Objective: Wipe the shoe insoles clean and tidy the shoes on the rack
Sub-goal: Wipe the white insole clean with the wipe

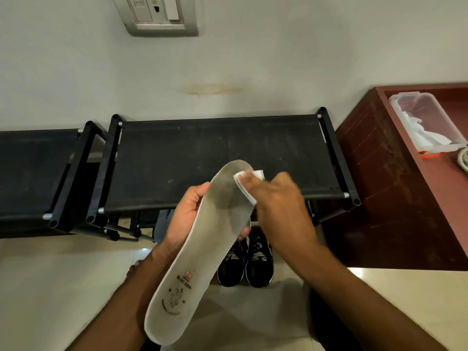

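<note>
A long grey-white insole with a printed logo near its heel is held up in front of me, toe end pointing away. My left hand grips it from underneath at the middle, thumb on the left edge. My right hand presses a folded white wipe against the insole's toe area, which looks darker and damp. A pair of black sneakers with white soles stands on the floor below the insole, partly hidden by it. The black shoe rack stands behind, against the wall.
A second black rack stands to the left. On the right is a dark red wooden cabinet bearing a clear plastic box of wipes. A switch panel is on the wall. The floor is pale tile.
</note>
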